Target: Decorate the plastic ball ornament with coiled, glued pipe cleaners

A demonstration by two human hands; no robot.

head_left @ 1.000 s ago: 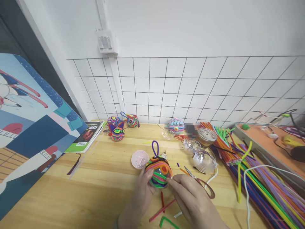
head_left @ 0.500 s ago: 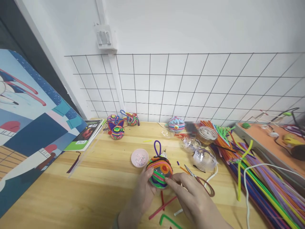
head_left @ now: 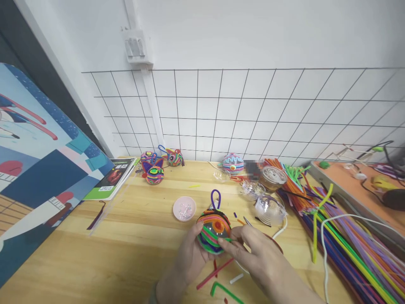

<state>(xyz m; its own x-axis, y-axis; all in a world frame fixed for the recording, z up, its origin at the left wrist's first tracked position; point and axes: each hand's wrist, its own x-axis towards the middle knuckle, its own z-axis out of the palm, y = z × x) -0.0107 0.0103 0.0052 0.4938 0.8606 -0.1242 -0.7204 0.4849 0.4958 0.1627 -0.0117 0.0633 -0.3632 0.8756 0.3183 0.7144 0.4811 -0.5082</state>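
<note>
My left hand [head_left: 191, 251] is closed round a clear ball ornament [head_left: 215, 232] wrapped in bright pipe cleaner stripes. An orange-red spiral sits on the ball's front, and a purple loop stands up from its top. Against the ball's right side, my right hand [head_left: 253, 253] is closed, thumb and forefinger pinching a green pipe cleaner strand [head_left: 228, 240] that lies along the ball. Below the hands lie a pink pipe cleaner piece [head_left: 212, 275], a bent green piece [head_left: 226, 291] and a short white piece [head_left: 236, 278]. Scissors [head_left: 274, 242] are mostly hidden behind my right hand.
A pink bowl of beads [head_left: 184, 209] stands left of the ball. Clear plastic half-spheres [head_left: 270, 210] and a spool [head_left: 274, 176] are at the right, beside long pipe cleaner bundles [head_left: 344, 245] and a white cord [head_left: 325, 253]. Finished ornaments [head_left: 155, 175] sit near the wall grid.
The ball has shifted slightly right and down in view with both hands. My right hand has moved in over the scissors, covering more of them, and a green strand now shows at its fingertips.
</note>
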